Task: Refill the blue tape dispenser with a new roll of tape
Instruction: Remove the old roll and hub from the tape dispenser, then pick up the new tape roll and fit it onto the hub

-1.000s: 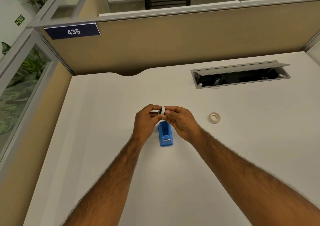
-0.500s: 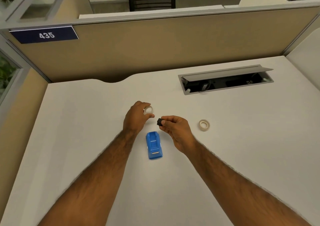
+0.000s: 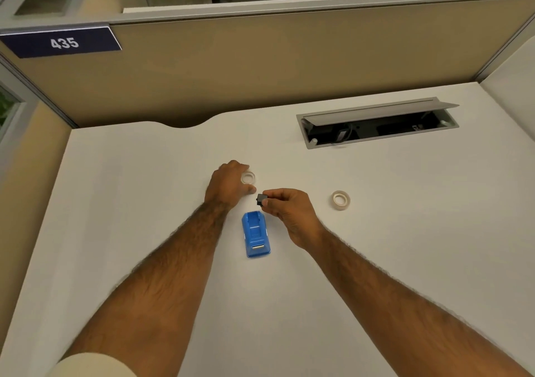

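The blue tape dispenser lies on the white desk between my two hands, its roll bay empty. My left hand is just beyond it, low at the desk surface, with finger and thumb around a thin, clear, empty tape ring that lies flat. My right hand hovers beside the dispenser's far end and pinches a small black spindle between thumb and fingertips. A new cream-coloured roll of tape lies on the desk to the right of my right hand.
An open cable hatch with a raised grey lid is sunk into the desk at the back right. Beige cubicle partitions close off the back and left sides. A sign reading 435 hangs at the upper left.
My hands, which were together above the dispenser, have separated. The left carried the empty ring away and down to the desk; the right came away with the black spindle.
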The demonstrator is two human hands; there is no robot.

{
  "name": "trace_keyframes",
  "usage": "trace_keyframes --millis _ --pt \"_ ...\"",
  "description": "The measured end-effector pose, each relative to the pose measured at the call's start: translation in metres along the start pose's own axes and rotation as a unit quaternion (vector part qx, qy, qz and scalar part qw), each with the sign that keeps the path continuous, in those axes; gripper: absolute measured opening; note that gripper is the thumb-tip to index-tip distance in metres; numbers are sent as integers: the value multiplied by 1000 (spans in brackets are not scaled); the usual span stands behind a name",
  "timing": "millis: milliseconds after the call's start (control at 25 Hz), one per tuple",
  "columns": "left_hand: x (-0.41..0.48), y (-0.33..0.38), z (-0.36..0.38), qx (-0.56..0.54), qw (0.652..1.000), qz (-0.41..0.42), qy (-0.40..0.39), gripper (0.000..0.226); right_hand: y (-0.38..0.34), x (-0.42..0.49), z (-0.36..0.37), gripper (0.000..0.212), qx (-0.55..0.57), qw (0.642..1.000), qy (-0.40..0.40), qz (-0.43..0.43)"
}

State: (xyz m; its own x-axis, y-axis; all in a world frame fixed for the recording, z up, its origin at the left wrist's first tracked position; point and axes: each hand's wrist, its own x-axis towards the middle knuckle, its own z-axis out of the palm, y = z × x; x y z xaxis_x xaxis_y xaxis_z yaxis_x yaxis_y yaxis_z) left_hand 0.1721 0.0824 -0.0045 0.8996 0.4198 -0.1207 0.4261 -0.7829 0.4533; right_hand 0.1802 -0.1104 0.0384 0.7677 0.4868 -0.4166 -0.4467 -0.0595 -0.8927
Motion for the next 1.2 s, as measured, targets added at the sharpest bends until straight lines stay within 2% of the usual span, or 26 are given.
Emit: trace_keyframes --millis 120,240,360,480,680,760,880,960,1040,1080,1120,1200 --pt "-19 4 -11 -83 996 -29 22 53 1 -3 3 17 -8 1000 8 0" --pt "-50 15 -26 -239 966 -55 82 34 1 -6 7 14 -10 1000 13 -1" --pt "-81 27 -39 -348 932 -96 21 27 -1 -10 10 16 -13 1000 5 -13" --pt "-104 32 -46 -378 914 -141 -45 27 -3 -17 13 18 -55 998 -4 -30" --pt "-118 36 -48 -483 854 -176 -83 19 -6 -27 12 18 -120 992 -11 -48" --pt "-121 39 -48 -502 839 -190 -86 13 -7 -30 8 17 -148 987 -21 -56" --pt "-122 44 -46 -504 836 -203 -76 12 -13 -31 -3 18 -181 980 -50 -67" --pt "-122 42 -47 -517 828 -206 -65 9 -20 -27 -20 14 -195 977 -12 -83" --pt "-122 37 -51 -522 824 -211 -53 5 -27 -20 -50 14 -279 948 98 -115" --pt "-122 34 -53 -520 826 -214 -47 3 -29 -17 -68 17 -349 916 151 -130" --pt "-123 31 -54 -518 827 -217 -41 3 -28 -15 -87 23 -420 878 182 -138" --pt "-124 26 -56 -516 827 -220 -33 3 -21 -14 -116 39 -549 808 187 -99"
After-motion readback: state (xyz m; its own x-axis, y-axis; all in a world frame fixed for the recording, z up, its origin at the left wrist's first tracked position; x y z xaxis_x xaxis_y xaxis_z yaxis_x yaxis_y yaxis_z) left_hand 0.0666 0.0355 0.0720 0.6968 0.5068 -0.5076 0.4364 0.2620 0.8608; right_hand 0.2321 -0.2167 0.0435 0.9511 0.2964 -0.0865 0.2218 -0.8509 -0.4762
